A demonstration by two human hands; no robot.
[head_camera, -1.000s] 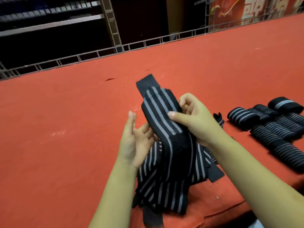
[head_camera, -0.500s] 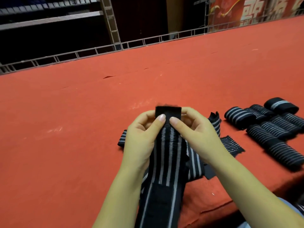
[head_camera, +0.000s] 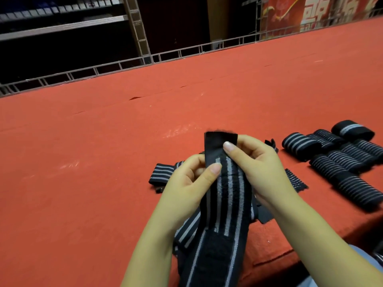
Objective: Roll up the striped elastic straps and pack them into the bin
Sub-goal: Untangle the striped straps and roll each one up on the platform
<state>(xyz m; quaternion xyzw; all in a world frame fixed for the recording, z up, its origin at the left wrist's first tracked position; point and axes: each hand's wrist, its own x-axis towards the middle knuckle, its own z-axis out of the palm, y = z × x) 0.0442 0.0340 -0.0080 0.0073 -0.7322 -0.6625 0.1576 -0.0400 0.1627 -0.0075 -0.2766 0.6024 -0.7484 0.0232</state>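
- Both the left hand [head_camera: 186, 183] and right hand [head_camera: 259, 166] pinch the strap [head_camera: 228, 183] near its plain end.
- Fold that end tightly (edges aligned), then roll toward the near edge.

Both hands hold one striped elastic strap [head_camera: 229, 189] up over the red felt table [head_camera: 103, 162]. The left hand [head_camera: 186, 183] pinches its left edge with thumb on top; the right hand [head_camera: 259, 168] pinches the right edge just below the plain black end tab. Under the hands lies a heap of unrolled straps [head_camera: 163, 175]. Well right of the right hand sits a cluster of rolled straps [head_camera: 339, 158].
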